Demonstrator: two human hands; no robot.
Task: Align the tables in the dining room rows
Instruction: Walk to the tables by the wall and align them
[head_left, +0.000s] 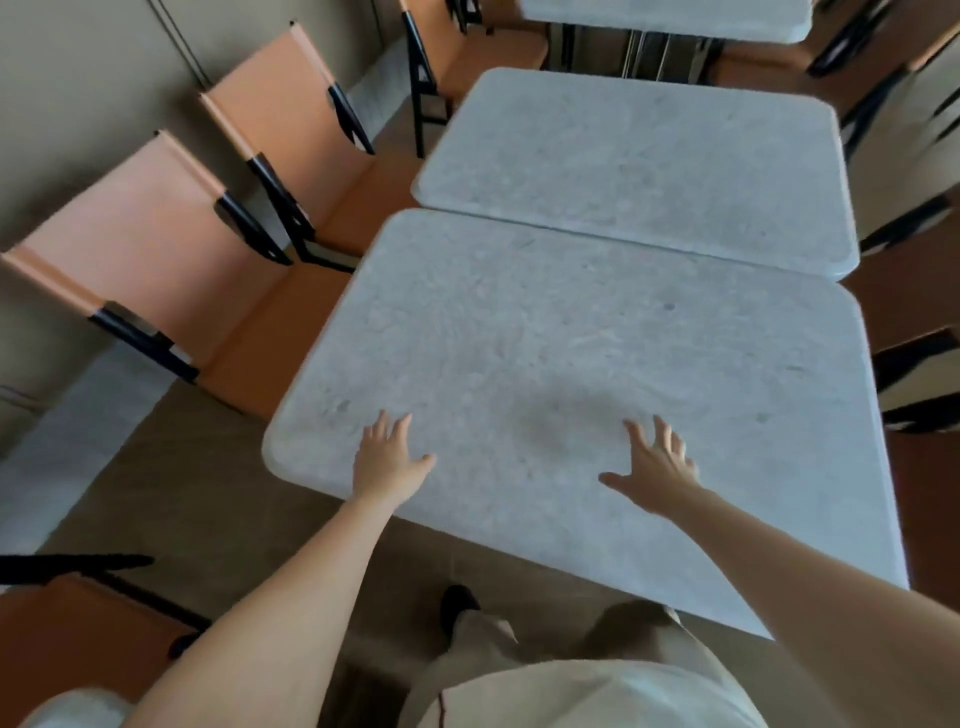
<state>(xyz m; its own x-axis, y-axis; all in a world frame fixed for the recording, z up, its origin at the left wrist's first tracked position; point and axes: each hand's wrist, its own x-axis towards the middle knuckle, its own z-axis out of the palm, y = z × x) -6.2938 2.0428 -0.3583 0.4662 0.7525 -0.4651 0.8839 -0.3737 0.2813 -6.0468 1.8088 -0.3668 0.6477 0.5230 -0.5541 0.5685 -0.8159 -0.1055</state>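
On mottled grey round-cornered near table (519, 322): left hand (387, 457), right hand (657, 467) flat, fingers spread.

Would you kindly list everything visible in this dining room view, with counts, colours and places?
near table: one, pale grey, centre, under both hands
second table: one, pale grey, beyond it, edges nearly touching, set slightly to the right
third table: one, pale grey, top edge
chairs along wall: three, orange with black frames, left
chair: one, orange, lower left
chairs on right: dark-framed, partly cut off, count unclear
floor: brown, with a pale strip along the wall
left hand: open, on near table
right hand: open, on near table
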